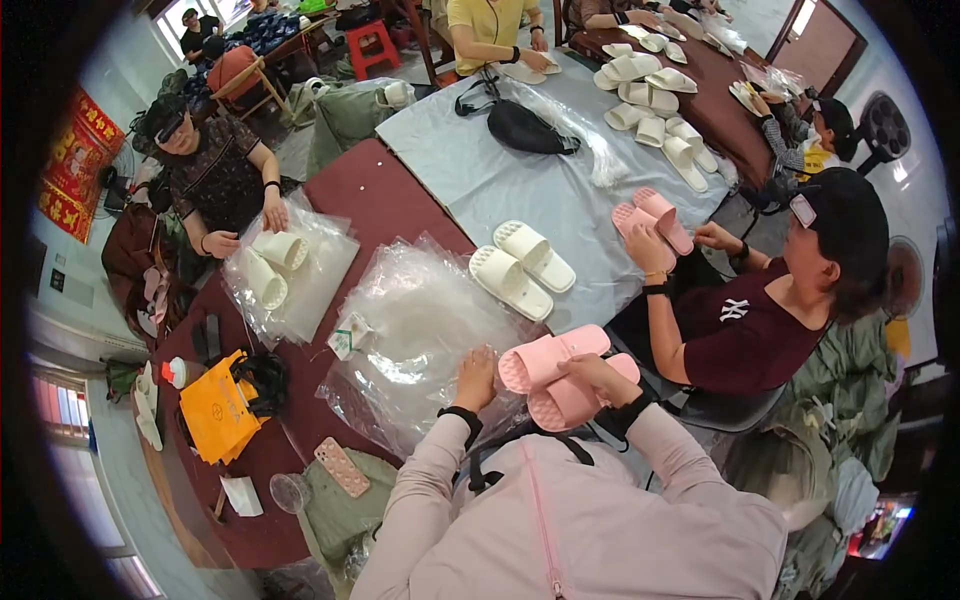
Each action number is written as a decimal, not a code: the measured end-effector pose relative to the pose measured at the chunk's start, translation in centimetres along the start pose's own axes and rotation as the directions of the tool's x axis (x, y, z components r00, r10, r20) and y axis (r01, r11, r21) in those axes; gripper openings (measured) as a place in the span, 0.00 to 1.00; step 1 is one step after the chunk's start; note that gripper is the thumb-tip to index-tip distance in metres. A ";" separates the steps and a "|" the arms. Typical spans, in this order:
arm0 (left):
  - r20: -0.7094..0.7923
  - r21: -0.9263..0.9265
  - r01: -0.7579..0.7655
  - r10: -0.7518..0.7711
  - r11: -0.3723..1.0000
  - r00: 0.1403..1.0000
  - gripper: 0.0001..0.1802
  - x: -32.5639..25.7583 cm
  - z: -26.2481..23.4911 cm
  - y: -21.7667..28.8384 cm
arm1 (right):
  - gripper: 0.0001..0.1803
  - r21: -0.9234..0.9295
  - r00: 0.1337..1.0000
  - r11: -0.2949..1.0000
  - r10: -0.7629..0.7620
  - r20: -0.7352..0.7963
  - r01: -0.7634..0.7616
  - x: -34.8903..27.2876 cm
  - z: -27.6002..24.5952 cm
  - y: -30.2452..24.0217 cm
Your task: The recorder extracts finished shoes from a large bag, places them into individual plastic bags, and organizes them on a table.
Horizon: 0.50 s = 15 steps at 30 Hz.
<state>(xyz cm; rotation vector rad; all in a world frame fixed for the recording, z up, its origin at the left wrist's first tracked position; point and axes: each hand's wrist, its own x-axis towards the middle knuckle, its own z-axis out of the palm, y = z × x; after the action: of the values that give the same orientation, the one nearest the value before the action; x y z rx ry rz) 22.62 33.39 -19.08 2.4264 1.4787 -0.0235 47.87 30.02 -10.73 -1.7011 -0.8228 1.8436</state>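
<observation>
Pink slippers paired sole to sole over the bag stack

Pink slippers [560, 375] sit stacked just right of the pile of clear plastic bags [420, 340], at the near edge of the worktop [370, 190]. The right hand [600, 378] clasps the pair from above, fingers wrapped over the lower slipper. The left hand [476, 378] rests loosely curled on the bags, gripping nothing that I can see. Judging from this, the pair wants to stay squared, toes aligned, while the left hand lifts a single bag by its mouth. Both slippers are soft moulded foam, pale pink, with a wide strap and a studded sole. Beyond the bags lies a white pair [522, 268]
</observation>
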 end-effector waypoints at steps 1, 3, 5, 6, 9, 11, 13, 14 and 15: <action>0.000 0.002 0.008 -0.008 1.000 1.000 0.37 0.0 0.7 -0.5 | 0.18 -0.044 1.000 0.999 -0.006 -0.022 0.005 0.3 0.3 0.0; -0.092 -0.053 0.015 -0.020 0.998 0.996 0.33 0.1 1.2 -0.9 | 0.18 -0.059 1.000 0.998 -0.001 -0.024 0.000 0.7 0.4 0.3; -0.055 -0.113 0.006 -0.012 0.994 0.998 0.32 0.1 0.7 -0.8 | 0.18 -0.070 0.999 0.998 0.005 -0.037 -0.007 1.0 0.2 0.9; -0.022 -0.170 0.006 -0.010 0.985 1.000 0.30 0.1 0.3 -0.8 | 0.17 -0.101 0.999 0.995 0.006 -0.041 -0.010 1.0 0.3 0.8; -0.052 -0.185 -0.040 0.031 0.982 0.998 0.29 -0.1 0.2 -1.1 | 0.17 -0.133 0.998 0.991 0.006 -0.062 -0.014 0.6 1.1 0.1; -0.066 -0.243 -0.017 0.001 0.970 0.998 0.28 -0.2 0.5 -1.9 | 0.17 -0.136 0.997 0.991 0.004 -0.071 -0.014 0.6 1.7 -0.2; -0.078 -0.301 -0.010 -0.014 0.953 0.997 0.28 0.0 0.4 -2.0 | 0.16 -0.086 0.991 0.996 0.024 -0.135 -0.036 1.0 1.8 0.0; -0.117 -0.330 -0.019 -0.021 0.944 0.993 0.28 0.0 0.4 -2.0 | 0.16 -0.084 0.990 0.996 0.025 -0.135 -0.036 1.1 1.8 0.3; -0.154 -0.358 -0.030 -0.028 0.933 0.988 0.28 0.0 0.3 -2.0 | 0.13 -0.013 0.987 1.000 0.016 -0.163 -0.018 1.1 1.9 0.3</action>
<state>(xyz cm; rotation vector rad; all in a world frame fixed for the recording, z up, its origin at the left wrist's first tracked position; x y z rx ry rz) 20.91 34.19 -19.82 2.1698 1.4005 0.4125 45.84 30.42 -11.59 -1.8450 -0.7588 1.6865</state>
